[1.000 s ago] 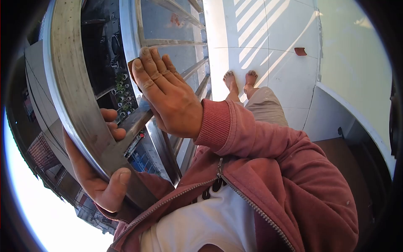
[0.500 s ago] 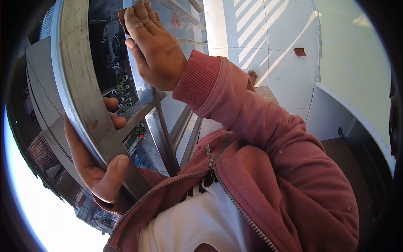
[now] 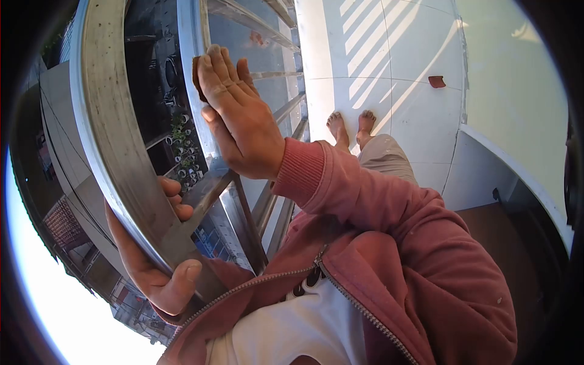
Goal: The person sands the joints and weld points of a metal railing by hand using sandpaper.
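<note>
At the lower left, my left hand (image 3: 155, 277) is wrapped round the wide metal top rail (image 3: 115, 115) of a railing, thumb on the near side and fingertips on the other. My right hand (image 3: 240, 109) presses a brown sheet (image 3: 198, 78), which looks like sandpaper, against a narrower metal bar (image 3: 193, 36) beside the rail. Its fingers are stretched over the sheet and hide most of it. The palm lies along the bar.
Crossbars (image 3: 210, 194) join the railing below my right hand. Potted plants (image 3: 182, 146) show far below through the gaps. On the tiled floor (image 3: 413, 115) lies a small reddish-brown piece (image 3: 436, 81), beyond my bare feet (image 3: 366, 121). A pale wall (image 3: 517, 91) stands at the right.
My right hand has moved down along the narrower bar, towards my body, with the brown sheet under it. The left hand keeps its hold on the rail. Both feet now show.
</note>
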Demonstrator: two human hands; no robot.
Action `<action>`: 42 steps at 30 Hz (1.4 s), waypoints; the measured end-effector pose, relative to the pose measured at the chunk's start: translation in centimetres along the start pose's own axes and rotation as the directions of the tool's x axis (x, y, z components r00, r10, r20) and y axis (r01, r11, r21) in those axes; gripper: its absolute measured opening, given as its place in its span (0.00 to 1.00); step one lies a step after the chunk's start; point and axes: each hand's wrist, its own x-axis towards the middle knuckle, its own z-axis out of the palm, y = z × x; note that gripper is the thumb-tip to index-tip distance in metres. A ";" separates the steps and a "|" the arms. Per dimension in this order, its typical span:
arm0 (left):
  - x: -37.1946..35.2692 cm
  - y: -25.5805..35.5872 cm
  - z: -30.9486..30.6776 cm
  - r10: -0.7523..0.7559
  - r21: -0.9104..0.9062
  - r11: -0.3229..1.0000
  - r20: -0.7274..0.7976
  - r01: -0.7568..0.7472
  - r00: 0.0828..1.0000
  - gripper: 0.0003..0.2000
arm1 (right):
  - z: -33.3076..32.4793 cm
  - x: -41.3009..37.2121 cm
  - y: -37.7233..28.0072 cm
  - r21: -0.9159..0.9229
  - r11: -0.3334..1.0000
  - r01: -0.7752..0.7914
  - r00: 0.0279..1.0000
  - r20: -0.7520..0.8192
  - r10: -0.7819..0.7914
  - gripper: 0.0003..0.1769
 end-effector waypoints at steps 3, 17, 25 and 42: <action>0.1 0.1 0.0 -0.003 0.015 1.000 0.025 0.003 1.000 0.51 | 0.4 -0.4 -0.5 0.038 0.998 0.042 0.997 -0.059 -0.040 0.27; 0.2 -0.3 -0.5 0.018 0.028 0.999 0.062 -0.019 0.998 0.51 | 0.1 0.5 0.3 0.060 0.998 -0.007 0.999 -0.053 0.011 0.28; -0.1 -0.1 -0.4 -0.029 0.072 0.997 0.030 0.027 0.999 0.51 | 0.8 1.5 1.1 -0.035 0.997 0.065 0.987 -0.146 -0.070 0.26; 0.3 -0.2 -0.4 0.003 0.071 0.997 0.067 -0.008 0.998 0.52 | 0.2 0.1 -0.1 -0.022 1.000 0.004 0.998 -0.065 -0.006 0.25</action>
